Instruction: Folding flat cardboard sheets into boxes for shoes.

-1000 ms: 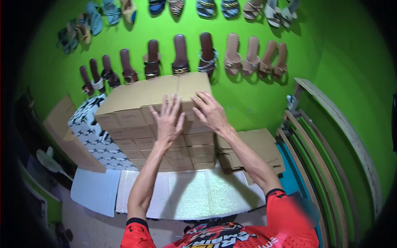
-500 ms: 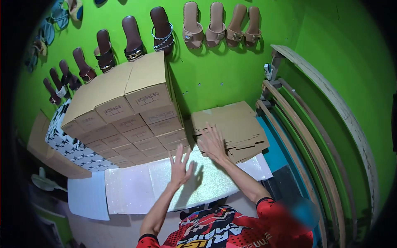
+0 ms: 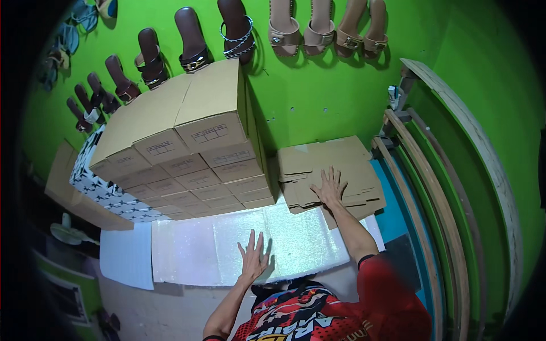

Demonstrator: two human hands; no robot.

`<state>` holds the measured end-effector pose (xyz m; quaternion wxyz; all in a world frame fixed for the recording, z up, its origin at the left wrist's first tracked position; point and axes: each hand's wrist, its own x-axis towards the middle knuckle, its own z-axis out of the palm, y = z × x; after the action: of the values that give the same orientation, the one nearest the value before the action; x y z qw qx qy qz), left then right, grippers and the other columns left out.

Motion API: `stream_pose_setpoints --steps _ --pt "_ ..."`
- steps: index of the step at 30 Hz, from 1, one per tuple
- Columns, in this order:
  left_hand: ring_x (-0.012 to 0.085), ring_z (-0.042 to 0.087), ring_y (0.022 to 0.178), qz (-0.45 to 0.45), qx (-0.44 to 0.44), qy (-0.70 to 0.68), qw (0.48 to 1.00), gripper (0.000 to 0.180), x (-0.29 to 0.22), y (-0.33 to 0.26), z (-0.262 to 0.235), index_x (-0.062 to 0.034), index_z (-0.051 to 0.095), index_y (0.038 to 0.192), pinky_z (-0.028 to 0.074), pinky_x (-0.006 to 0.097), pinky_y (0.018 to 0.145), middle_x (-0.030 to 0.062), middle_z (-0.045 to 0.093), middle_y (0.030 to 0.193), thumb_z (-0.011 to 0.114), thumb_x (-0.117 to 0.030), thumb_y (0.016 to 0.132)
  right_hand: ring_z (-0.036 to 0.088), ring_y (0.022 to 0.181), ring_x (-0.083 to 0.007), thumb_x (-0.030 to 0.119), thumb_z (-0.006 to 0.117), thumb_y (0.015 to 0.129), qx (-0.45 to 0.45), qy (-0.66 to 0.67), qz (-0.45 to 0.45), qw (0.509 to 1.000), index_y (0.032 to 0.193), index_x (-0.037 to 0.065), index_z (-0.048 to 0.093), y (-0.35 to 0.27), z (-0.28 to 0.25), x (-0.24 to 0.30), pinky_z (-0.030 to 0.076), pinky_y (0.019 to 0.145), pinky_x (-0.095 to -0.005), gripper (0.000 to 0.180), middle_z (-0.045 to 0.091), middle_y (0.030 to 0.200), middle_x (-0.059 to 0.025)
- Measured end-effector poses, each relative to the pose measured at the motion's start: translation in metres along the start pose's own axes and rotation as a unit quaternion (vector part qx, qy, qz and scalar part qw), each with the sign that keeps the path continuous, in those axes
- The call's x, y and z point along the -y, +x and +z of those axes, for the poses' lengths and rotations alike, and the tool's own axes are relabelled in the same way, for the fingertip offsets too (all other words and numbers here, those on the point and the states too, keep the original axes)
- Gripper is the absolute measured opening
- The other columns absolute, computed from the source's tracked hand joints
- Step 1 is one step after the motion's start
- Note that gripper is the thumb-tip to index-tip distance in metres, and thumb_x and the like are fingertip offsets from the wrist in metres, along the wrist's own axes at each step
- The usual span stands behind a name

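Observation:
My right hand rests palm down, fingers spread, on a pile of flattened brown cardboard boxes against the green wall. Slits and folded flaps show along the pile's near side. My left hand is held over a glittery white sheet, its fingers apart and nothing in them. Left of the flat pile stands a tall stack of closed brown cardboard boxes, each with a printed panel on its end. Neither hand touches that stack.
Sandals hang in a row on the green wall. Wooden rails of a rack run along the right. Black-and-white patterned boxes stand at the left, with a fan beyond. A pale blue sheet lies beside the glittery one.
My right hand has moved right across the cardboard pile. My left hand has drawn back nearer my body. The whole view has shifted slightly.

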<state>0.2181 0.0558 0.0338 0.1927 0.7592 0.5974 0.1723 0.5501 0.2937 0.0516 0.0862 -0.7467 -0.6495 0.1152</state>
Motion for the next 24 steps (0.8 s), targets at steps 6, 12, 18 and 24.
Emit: stream_pose_setpoints --steps 6,12,18,24 --pt "0.0430 0.023 0.159 -0.067 0.001 0.007 0.998 0.094 0.024 -0.024 -0.005 -0.0174 0.016 0.171 0.002 0.081 0.118 0.0219 0.005 0.176 0.068 -0.024 0.092 0.012 0.161 -0.0456 0.074 0.063 0.090 0.092 -0.043 0.065 0.993 0.169 0.028 0.021 0.028 0.018 -0.013 0.026 0.113 -0.0815 0.101 0.010 0.178 -0.0127" --pt "0.0463 0.019 0.159 -0.084 0.028 -0.014 0.996 0.094 0.030 -0.028 -0.007 -0.0178 0.017 0.170 0.005 0.083 0.117 0.0215 0.006 0.176 0.068 -0.018 0.091 0.016 0.159 -0.0452 0.069 0.064 0.092 0.088 -0.034 0.048 0.994 0.168 0.027 0.026 0.025 0.023 -0.023 0.030 0.111 -0.0801 0.094 0.013 0.177 -0.0112" --pt "0.0445 0.019 0.159 -0.070 0.031 -0.023 0.997 0.094 0.026 -0.018 -0.003 -0.0173 0.019 0.170 0.006 0.083 0.117 0.0216 0.007 0.176 0.069 -0.018 0.091 0.045 0.141 -0.0578 0.053 0.058 0.101 0.055 -0.129 -0.012 0.990 0.163 0.007 0.036 -0.001 0.035 -0.015 0.055 0.103 -0.0582 0.081 0.034 0.166 -0.0282" --pt "0.0429 0.018 0.160 -0.040 0.039 -0.024 0.998 0.093 0.026 -0.016 0.007 -0.0174 0.020 0.169 0.005 0.083 0.117 0.0211 0.008 0.176 0.070 -0.018 0.091 0.059 0.123 -0.0608 0.043 0.061 0.096 0.004 -0.214 -0.043 0.976 0.154 -0.001 0.050 -0.056 0.076 -0.021 0.063 0.084 -0.0534 0.073 0.046 0.154 -0.0356"
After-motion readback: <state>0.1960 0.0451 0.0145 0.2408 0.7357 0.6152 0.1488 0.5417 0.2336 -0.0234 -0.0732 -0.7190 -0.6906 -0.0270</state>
